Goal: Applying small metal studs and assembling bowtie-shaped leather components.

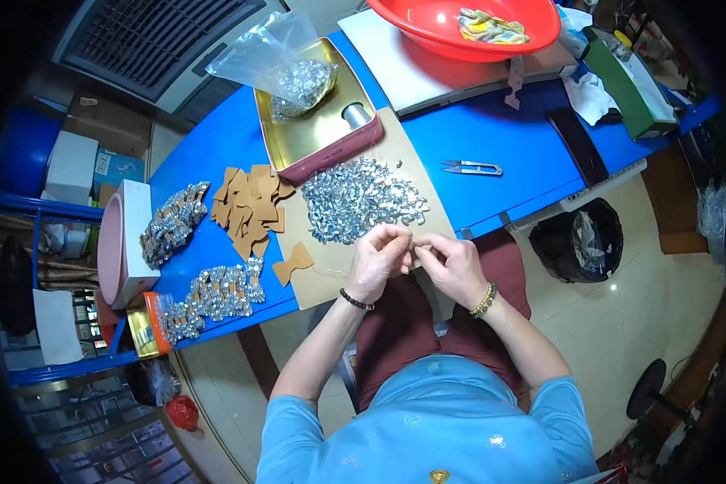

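Note:
My left hand (374, 260) and my right hand (455, 266) meet at the near edge of a cardboard sheet (407, 149). Fingers and thumb are pinched together on each, and whatever lies between them is too small to make out. Just beyond my hands spreads a heap of shiny silver-blue stones (355, 198). A single tan bow-shaped piece (293, 264) lies left of my left hand. Farther left is a pile of similar tan pieces (248, 202). Two clusters of stone-covered pieces, one nearer (222, 294) and one farther (173, 226), rest on the blue table (484, 210).
A pink-edged tin (331, 155) behind the stones holds a clear bag of stones (306, 85) and a spool (355, 115). Thread snips (472, 168) lie to the right. A red basin (427, 36) holding a cloth stands at the back. A black-lined bin (577, 242) is on the floor.

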### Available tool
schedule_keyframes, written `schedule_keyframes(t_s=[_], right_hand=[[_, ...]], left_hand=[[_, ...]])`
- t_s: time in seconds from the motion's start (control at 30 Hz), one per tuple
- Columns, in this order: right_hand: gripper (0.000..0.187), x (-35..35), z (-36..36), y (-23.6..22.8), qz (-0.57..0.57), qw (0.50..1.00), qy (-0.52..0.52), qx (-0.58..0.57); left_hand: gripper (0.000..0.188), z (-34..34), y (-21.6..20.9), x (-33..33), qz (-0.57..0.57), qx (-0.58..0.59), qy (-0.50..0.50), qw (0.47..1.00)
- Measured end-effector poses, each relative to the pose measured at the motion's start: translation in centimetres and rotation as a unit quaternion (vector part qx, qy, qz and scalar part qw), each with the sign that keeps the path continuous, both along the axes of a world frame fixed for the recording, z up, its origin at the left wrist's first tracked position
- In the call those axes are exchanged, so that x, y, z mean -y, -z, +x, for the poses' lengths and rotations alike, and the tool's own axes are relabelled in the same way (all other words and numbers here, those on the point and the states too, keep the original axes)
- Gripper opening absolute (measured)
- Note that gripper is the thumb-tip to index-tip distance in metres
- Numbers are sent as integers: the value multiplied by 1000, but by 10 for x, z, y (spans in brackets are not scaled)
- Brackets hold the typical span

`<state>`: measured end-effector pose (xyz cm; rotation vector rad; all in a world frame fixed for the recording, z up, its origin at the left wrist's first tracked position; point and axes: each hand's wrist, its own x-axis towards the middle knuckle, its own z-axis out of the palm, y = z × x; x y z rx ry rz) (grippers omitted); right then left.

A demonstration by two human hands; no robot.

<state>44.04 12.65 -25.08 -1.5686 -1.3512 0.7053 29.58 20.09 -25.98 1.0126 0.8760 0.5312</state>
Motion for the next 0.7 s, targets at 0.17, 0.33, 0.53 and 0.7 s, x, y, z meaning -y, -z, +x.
schedule_keyframes(t_s=[0.17,0.33,0.53,0.7], right_hand=[[13,0,-1,5,48,998,-5,38],[14,2,-3,6,24,998,-9,52],[13,1,-6,6,19,999,-11,45],[13,0,-7,10,26,999,-21,41]], left_hand=[[8,-3,1,4,-67,61,-24,996],[8,-5,5,7,-56,66,-43,995],[12,-7,11,9,-41,89,-51,994],[17,-5,12,12,-63,113,-69,989]])
